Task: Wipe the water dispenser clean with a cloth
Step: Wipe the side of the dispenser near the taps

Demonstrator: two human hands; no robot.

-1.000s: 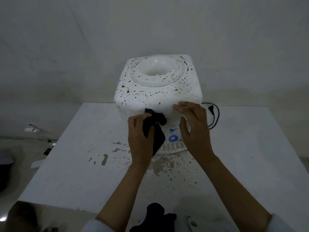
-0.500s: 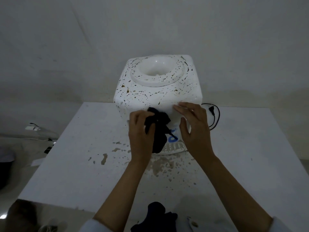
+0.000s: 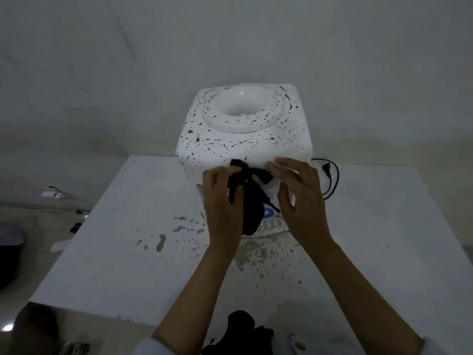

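Observation:
A white tabletop water dispenser [image 3: 243, 139], speckled with brown dirt on its top, stands at the far middle of the table. My left hand [image 3: 222, 203] grips a dark cloth [image 3: 252, 201] and presses its upper end against the dispenser's front top edge; the rest of the cloth hangs down over the front. My right hand [image 3: 302, 198] rests with spread fingers on the dispenser's front right side, touching it. The taps are mostly hidden behind the cloth and my hands; a blue mark [image 3: 268, 212] and the drip tray [image 3: 271, 226] show between them.
The white table [image 3: 115, 252] carries brown stains [image 3: 161, 242] in front of the dispenser. A black power cord [image 3: 330, 180] lies behind the dispenser on the right. Another dark cloth [image 3: 240, 329] lies at the near edge. Cables and a plug [image 3: 53, 194] lie on the floor left.
My left hand has lifted the cloth from the dispenser's lower front up to its front top edge. My right hand has stayed on the dispenser's front right side.

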